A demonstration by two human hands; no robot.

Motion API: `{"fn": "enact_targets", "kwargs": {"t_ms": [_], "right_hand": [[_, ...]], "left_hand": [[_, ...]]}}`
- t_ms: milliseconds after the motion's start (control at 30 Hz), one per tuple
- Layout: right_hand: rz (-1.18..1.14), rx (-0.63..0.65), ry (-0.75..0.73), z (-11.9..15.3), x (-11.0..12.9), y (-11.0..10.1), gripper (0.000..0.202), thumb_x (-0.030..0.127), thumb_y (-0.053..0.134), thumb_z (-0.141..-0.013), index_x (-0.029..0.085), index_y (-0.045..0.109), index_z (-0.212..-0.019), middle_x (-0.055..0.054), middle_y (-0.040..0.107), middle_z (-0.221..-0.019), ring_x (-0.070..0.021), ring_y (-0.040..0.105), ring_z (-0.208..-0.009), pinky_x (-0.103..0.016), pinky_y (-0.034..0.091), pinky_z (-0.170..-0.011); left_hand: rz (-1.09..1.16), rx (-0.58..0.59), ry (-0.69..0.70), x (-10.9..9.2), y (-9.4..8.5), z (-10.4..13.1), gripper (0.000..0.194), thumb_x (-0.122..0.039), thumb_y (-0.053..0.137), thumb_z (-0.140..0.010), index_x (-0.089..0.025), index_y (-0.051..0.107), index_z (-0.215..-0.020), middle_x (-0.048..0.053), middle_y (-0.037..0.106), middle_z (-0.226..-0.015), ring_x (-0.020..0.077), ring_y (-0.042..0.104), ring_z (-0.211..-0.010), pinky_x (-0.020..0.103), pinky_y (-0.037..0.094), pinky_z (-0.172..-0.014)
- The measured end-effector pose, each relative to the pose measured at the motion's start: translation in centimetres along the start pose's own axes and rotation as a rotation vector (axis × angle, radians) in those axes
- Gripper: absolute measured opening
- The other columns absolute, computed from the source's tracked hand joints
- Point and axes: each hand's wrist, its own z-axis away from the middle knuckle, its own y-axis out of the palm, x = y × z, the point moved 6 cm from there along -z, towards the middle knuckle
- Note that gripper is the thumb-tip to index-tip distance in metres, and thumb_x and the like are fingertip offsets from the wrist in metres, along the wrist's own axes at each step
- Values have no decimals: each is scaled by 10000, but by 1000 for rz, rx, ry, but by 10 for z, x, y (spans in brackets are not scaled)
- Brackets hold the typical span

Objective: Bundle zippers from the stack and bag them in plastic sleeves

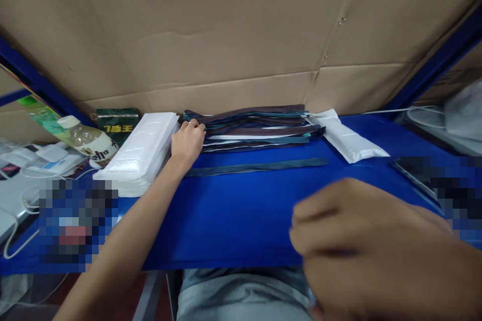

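My left hand (189, 139) rests on the left end of a pile of dark brown, teal and white strips (259, 128) at the back of the blue table. Its fingers are curled over the strip ends; whether they grip any is hidden. One single dark teal strip (263, 165) lies flat in front of the pile. My right hand (346, 230) is raised close to the camera at the right, its fingers curled in and slightly blurred. What it may hold is hidden. A stack of white padded envelopes (139, 148) stands just left of my left hand.
A white packet (350, 138) lies right of the pile. On the left are a bottle (88, 140), a dark green pouch (118, 123), chargers and cables (48, 158). A cardboard wall (226, 25) closes the back, and blue frame posts slant at both sides.
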Motion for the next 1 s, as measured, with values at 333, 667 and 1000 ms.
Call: {"fn": "enact_targets", "kwargs": {"t_ms": [333,667,1000], "right_hand": [[138,260,-223,-52,-127,56,127,152,562,-879,234,518,-793,15,638,-711,-139,481,-588,-323,313,-594],[-305,82,241,-54,-152,82,253,457,572,-1054,224,661,-1012,-27,729,-904,-185,659,-785,-310,479,-713],[-591,155,295,-51,-166,96,337,532,589,-1049,204,637,-988,-19,689,-857,-166,674,-759,-296,525,-722]], "left_hand": [[-60,-40,-68,-13,-33,6,377,-308,317,-1118,-186,628,-1293,183,692,-1244,333,701,-1083,407,556,-806],[205,-327,485,-69,-63,64,289,-157,506,-1065,-253,656,-1294,58,788,-1219,208,776,-1038,295,595,-825],[354,-401,715,-88,-76,73,120,-180,582,-1023,-204,685,-1079,46,796,-1067,186,773,-938,307,599,-802]]}}
